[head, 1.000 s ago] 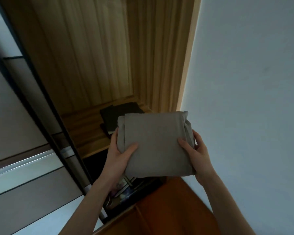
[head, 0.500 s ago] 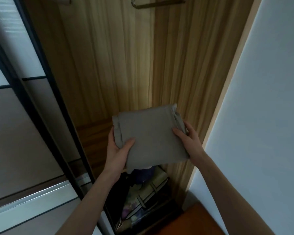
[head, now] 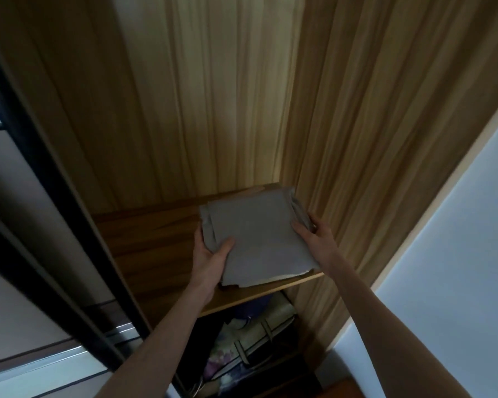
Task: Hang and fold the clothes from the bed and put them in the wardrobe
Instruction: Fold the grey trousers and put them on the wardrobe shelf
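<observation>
Folded grey garment [head: 259, 237] over wardrobe shelf [head: 156, 248], right-front corner — left hand [head: 210, 254] & right hand [head: 314, 239] both grip its sides, not released. Bed pile unseen — remainder unknown.

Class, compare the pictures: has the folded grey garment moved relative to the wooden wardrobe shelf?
Yes. The folded grey garment, held earlier in front of the wardrobe, now lies over the wooden wardrobe shelf, by its right wall, gripped by left hand and right hand.

Folded cloth [head: 259, 234] on the shelf [head: 156, 248] — right end; bags [head: 250, 340] underneath.
</observation>
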`<state>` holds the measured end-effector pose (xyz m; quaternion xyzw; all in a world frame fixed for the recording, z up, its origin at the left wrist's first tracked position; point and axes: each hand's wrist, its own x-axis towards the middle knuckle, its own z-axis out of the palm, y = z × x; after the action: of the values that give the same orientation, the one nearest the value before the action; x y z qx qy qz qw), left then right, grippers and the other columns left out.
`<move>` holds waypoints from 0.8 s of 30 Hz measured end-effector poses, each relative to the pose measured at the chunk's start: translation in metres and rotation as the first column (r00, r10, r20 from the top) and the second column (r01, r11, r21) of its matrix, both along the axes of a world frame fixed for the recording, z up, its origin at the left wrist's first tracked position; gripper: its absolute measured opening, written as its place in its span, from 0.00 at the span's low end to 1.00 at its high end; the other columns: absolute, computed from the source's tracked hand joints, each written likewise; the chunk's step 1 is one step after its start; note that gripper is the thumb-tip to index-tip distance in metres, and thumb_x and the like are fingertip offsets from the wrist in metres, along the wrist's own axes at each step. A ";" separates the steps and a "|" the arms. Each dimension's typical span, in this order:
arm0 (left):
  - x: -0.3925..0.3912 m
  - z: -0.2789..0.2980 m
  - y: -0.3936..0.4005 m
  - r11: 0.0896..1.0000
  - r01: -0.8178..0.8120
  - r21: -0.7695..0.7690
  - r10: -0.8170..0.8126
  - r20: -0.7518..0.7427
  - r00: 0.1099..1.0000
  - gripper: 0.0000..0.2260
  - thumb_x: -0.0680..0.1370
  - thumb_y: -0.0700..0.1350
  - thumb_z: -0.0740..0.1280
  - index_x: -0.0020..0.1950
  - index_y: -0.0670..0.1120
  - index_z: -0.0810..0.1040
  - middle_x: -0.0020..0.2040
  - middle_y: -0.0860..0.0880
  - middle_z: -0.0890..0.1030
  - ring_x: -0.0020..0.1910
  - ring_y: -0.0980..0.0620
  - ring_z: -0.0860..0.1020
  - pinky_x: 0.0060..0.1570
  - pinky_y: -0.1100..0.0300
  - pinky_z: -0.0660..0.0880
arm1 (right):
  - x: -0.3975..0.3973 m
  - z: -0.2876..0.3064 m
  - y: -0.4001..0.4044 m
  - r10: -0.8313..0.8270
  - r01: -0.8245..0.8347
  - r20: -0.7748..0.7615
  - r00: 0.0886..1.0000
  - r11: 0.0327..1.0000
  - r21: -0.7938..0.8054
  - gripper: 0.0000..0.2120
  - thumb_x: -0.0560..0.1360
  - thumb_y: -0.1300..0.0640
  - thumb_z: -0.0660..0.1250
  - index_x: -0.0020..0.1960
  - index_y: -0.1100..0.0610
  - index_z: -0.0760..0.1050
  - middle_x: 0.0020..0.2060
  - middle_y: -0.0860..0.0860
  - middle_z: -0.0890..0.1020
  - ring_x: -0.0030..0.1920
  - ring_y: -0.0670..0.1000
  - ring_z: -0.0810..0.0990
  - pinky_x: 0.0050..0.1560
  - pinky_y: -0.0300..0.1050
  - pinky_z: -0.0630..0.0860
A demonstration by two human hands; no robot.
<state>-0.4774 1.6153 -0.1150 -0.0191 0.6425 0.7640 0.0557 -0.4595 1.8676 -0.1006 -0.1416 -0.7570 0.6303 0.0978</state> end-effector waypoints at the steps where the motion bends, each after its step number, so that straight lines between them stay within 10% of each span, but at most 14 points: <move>1: -0.005 -0.005 0.002 1.000 -0.014 -0.009 0.015 0.014 1.000 0.41 0.75 0.48 0.78 0.82 0.59 0.59 0.67 0.54 0.78 0.62 0.53 0.79 0.63 0.49 0.78 | -0.006 -0.006 0.003 0.015 -0.015 0.001 1.000 1.000 0.020 0.22 0.77 0.43 0.73 0.69 0.46 0.75 0.62 0.45 0.80 0.61 0.48 0.81 0.64 0.49 0.79; 5: -0.020 -0.020 0.010 0.998 -0.052 -0.047 0.054 0.030 0.998 0.35 0.75 0.47 0.78 0.79 0.56 0.65 0.65 0.53 0.80 0.61 0.52 0.80 0.62 0.48 0.80 | -0.024 -0.021 0.011 0.064 -0.064 0.001 0.998 0.997 0.052 0.09 0.80 0.47 0.71 0.58 0.40 0.75 0.58 0.46 0.83 0.56 0.46 0.83 0.57 0.43 0.80; 16: -0.039 -0.042 0.022 0.990 -0.034 -0.136 0.034 -0.004 0.999 0.34 0.75 0.49 0.78 0.78 0.57 0.68 0.64 0.56 0.80 0.62 0.55 0.80 0.65 0.48 0.78 | -0.042 -0.056 0.025 0.040 -0.042 0.035 0.999 0.997 0.061 0.24 0.79 0.46 0.72 0.73 0.52 0.74 0.61 0.48 0.83 0.59 0.50 0.83 0.64 0.52 0.80; 24: -0.054 -0.038 0.022 0.981 -0.038 -0.190 0.042 0.017 0.999 0.29 0.77 0.48 0.76 0.74 0.58 0.68 0.61 0.55 0.79 0.62 0.52 0.79 0.64 0.48 0.78 | -0.055 -0.053 0.025 0.073 -0.075 0.033 0.997 0.994 0.077 0.14 0.82 0.52 0.68 0.67 0.52 0.75 0.51 0.42 0.80 0.48 0.38 0.78 0.37 0.23 0.73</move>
<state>-0.5316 1.6375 -0.1527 -0.0453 0.7112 0.7001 0.0449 -0.5145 1.8922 -0.1534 -0.1190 -0.7873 0.6011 0.0686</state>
